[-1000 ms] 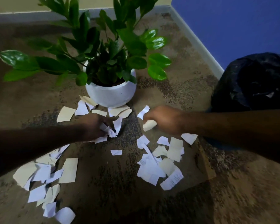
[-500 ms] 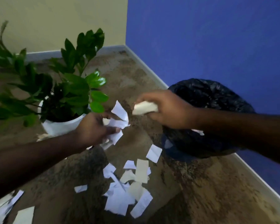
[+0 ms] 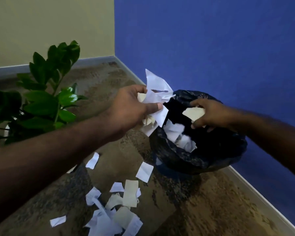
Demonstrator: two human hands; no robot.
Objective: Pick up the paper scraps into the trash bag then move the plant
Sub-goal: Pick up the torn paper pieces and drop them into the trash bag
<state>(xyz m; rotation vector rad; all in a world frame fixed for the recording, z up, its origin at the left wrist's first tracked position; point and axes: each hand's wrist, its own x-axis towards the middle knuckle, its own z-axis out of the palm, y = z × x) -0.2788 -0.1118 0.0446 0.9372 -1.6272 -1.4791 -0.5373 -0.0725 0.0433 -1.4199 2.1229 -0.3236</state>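
Note:
My left hand (image 3: 129, 108) grips a crumpled bunch of white paper scraps (image 3: 156, 92) at the near-left rim of the black trash bag (image 3: 211, 157). My right hand (image 3: 209, 114) is over the bag's open mouth, fingers curled around a cream paper scrap (image 3: 193, 113). Several scraps (image 3: 179, 135) lie inside the bag. More loose scraps (image 3: 119, 206) are scattered on the brown floor in front of the bag. The green leafy plant (image 3: 46, 99) stands at the left; its white pot (image 3: 6, 132) is mostly hidden by leaves.
The bag sits against the blue wall (image 3: 211, 48) and its pale baseboard (image 3: 262, 196). A cream wall (image 3: 49, 26) meets it at the corner behind the plant. Mottled brown floor (image 3: 211, 210) stretches to the right front.
Both hands rose from the floor with scraps and moved right to the trash bag. The view swung right, so the plant now sits at the left edge.

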